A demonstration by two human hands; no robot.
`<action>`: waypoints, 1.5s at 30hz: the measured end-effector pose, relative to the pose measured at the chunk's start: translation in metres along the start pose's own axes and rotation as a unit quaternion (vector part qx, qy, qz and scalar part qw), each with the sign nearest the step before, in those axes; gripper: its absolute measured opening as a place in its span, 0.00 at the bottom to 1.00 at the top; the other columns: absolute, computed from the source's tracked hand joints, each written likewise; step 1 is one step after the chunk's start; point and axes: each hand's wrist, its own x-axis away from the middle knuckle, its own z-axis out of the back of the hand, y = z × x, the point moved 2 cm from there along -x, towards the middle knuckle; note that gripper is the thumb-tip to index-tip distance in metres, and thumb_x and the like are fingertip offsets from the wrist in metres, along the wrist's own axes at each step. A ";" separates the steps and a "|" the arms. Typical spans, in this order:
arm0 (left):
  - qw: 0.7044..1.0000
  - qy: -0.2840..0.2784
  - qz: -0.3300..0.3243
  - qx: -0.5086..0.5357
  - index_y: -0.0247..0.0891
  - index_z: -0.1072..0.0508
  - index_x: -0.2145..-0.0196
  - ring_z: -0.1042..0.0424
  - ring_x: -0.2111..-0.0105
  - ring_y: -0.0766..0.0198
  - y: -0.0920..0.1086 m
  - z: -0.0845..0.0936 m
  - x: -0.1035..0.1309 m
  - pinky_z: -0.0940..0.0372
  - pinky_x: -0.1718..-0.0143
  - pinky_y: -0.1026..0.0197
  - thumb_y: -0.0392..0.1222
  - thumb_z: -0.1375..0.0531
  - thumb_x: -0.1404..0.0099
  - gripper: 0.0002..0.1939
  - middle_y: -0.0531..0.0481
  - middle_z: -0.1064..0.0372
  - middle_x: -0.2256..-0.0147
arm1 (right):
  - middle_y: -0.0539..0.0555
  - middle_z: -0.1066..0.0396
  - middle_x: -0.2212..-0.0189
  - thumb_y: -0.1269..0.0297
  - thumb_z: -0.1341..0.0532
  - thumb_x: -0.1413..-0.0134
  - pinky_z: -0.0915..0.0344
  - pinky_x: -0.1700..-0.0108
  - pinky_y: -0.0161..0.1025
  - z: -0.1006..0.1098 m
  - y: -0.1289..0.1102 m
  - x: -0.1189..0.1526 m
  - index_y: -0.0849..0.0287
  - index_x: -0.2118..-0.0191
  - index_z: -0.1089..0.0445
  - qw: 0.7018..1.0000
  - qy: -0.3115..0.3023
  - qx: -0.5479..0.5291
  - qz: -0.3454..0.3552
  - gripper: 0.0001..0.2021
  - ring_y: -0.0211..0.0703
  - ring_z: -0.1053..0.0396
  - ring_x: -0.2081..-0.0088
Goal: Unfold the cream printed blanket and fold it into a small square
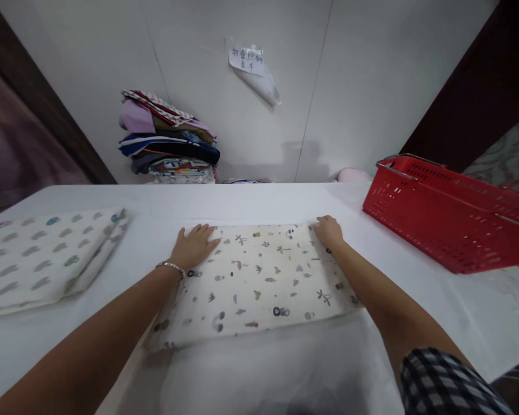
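Note:
A cream cloth (263, 282) printed with small palm trees, birds and other figures lies spread in a folded rectangle on the white table before me. My left hand (194, 245), with a bracelet at the wrist, rests flat on its far left corner, fingers apart. At the far right corner, my right hand (328, 231) lies on the cloth's edge with its fingers stretched out; some of them are partly hidden. Off to the left is another folded cream cloth (38, 253) with grey leaf-like marks, touched by neither hand.
A red plastic basket (445, 213) with metal handles stands on the table's right side. Folded textiles are stacked in a pile (168, 138) against the wall at the back left. A paper sign (247, 60) hangs half loose on the wall above the white table (277, 199).

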 end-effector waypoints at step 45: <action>0.934 -0.032 0.264 0.238 0.36 0.32 0.53 0.32 0.52 0.51 -0.011 0.014 0.125 0.38 0.58 0.59 0.53 0.44 0.42 0.23 0.38 0.32 0.51 | 0.58 0.68 0.33 0.43 0.61 0.39 0.67 0.37 0.59 -0.023 -0.141 0.130 0.55 0.35 0.51 0.956 -0.163 0.019 0.244 0.32 0.53 0.70 0.33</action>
